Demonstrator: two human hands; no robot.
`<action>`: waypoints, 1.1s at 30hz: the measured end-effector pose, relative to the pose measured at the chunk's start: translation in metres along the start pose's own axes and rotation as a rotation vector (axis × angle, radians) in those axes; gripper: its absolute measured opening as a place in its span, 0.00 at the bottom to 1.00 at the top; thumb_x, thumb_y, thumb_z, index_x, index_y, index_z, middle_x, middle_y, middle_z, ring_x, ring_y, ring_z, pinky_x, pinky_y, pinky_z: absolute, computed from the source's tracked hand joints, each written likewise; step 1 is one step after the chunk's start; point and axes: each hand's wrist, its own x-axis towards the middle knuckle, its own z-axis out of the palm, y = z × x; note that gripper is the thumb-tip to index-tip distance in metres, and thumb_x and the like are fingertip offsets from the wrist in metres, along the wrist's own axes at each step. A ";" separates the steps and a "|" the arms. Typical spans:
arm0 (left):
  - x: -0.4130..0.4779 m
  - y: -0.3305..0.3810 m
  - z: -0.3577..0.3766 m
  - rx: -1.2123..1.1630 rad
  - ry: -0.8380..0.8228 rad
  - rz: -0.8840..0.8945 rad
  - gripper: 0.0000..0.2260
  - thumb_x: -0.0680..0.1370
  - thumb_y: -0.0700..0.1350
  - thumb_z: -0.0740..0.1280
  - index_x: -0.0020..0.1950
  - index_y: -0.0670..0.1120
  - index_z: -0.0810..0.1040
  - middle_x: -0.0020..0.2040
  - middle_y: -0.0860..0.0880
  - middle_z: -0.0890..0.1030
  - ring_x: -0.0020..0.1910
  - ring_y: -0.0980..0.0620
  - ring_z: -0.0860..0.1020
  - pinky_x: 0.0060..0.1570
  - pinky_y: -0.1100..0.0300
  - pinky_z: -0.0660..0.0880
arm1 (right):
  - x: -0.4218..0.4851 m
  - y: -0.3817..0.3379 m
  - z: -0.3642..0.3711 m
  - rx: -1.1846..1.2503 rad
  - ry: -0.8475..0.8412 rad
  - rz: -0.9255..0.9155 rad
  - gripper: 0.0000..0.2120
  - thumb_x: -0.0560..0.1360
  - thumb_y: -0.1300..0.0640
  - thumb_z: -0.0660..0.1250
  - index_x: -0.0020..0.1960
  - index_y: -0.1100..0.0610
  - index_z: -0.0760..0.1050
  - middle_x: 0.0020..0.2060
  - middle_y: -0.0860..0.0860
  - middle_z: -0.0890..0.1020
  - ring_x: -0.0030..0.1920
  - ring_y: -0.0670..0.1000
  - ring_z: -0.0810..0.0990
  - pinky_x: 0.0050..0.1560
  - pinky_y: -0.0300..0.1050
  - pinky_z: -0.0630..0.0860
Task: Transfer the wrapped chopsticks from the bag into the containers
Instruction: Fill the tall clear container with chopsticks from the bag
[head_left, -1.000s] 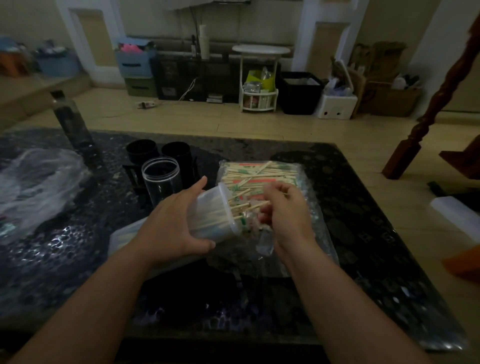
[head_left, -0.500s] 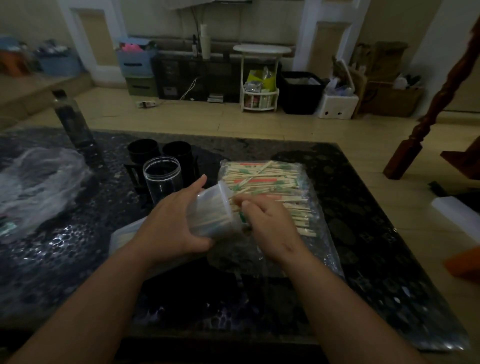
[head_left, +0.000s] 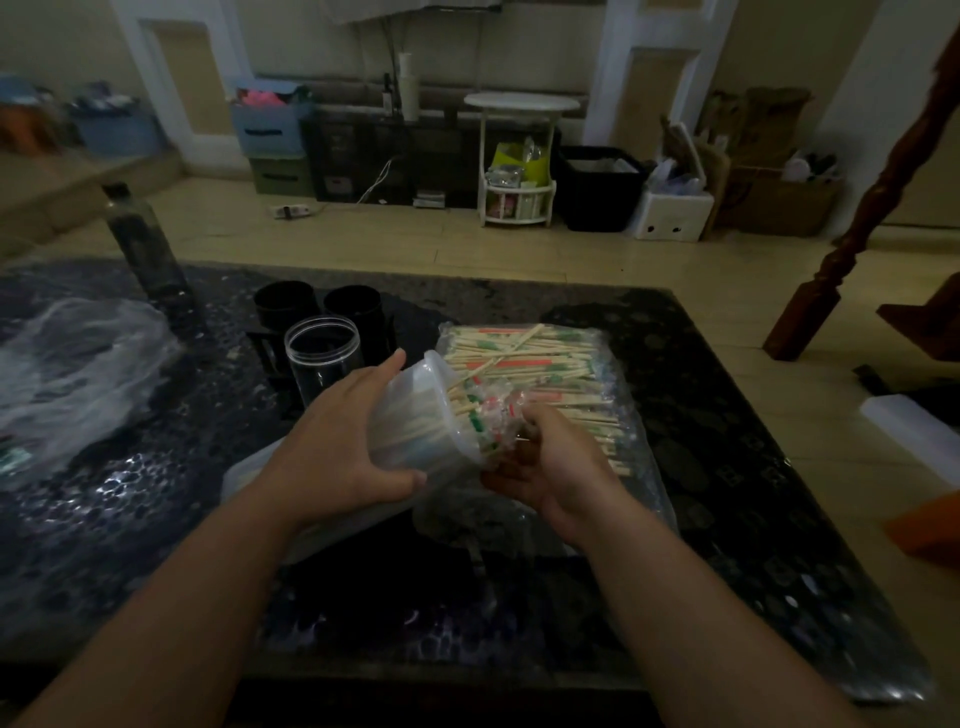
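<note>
Near the middle of the dark, speckled table (head_left: 727, 467), the left hand (head_left: 343, 447) grips a translucent tub (head_left: 410, 415) that is tipped on its side with its mouth toward three o'clock. One digit lies over the upper wall and another curls under the lower rim; the tub's base is hidden behind the palm. A bundle of wrapped chopsticks (head_left: 488, 415) sticks out of the mouth, red and green print showing through the crinkled wrappers. The right hand (head_left: 550, 467) sits at the tub's four o'clock, its fingers curled around the bundle's outer ends. The fingertips are buried behind the wrappers, so how firmly they close cannot be told.

From the tub's one to four o'clock lies the clear bag (head_left: 613, 415), more chopsticks heaped inside; its near end crumples out of sight under both hands. A pale flat shape (head_left: 249, 478) under the left wrist is too covered to identify.

At the tub's eleven o'clock stands a clear jar (head_left: 322, 348), upright. Two black cups (head_left: 285, 306) are partly masked behind it. Farther toward ten o'clock a dark bottle (head_left: 140, 244) blends into the gloom, and crumpled plastic film (head_left: 67, 374) spreads at nine o'clock, cut by the frame edge.
</note>
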 end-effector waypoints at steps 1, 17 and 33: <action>0.001 0.000 0.000 0.043 -0.019 0.003 0.54 0.56 0.69 0.67 0.79 0.56 0.52 0.75 0.53 0.61 0.72 0.53 0.62 0.68 0.58 0.61 | 0.002 0.001 0.000 0.023 -0.001 -0.007 0.11 0.79 0.55 0.60 0.47 0.58 0.80 0.35 0.55 0.84 0.36 0.54 0.81 0.48 0.53 0.80; 0.002 -0.004 -0.001 0.064 0.099 -0.087 0.56 0.52 0.70 0.68 0.78 0.56 0.57 0.73 0.53 0.66 0.69 0.50 0.67 0.66 0.50 0.66 | 0.009 0.006 -0.042 -1.037 -0.005 -0.033 0.12 0.76 0.64 0.63 0.36 0.55 0.76 0.34 0.55 0.82 0.34 0.54 0.81 0.34 0.43 0.75; 0.007 -0.005 0.000 0.062 0.080 -0.106 0.57 0.52 0.71 0.69 0.78 0.55 0.57 0.74 0.52 0.65 0.71 0.50 0.65 0.68 0.50 0.65 | 0.048 0.056 -0.035 -0.886 0.208 -0.258 0.11 0.78 0.59 0.62 0.54 0.55 0.82 0.52 0.52 0.84 0.55 0.56 0.80 0.46 0.42 0.72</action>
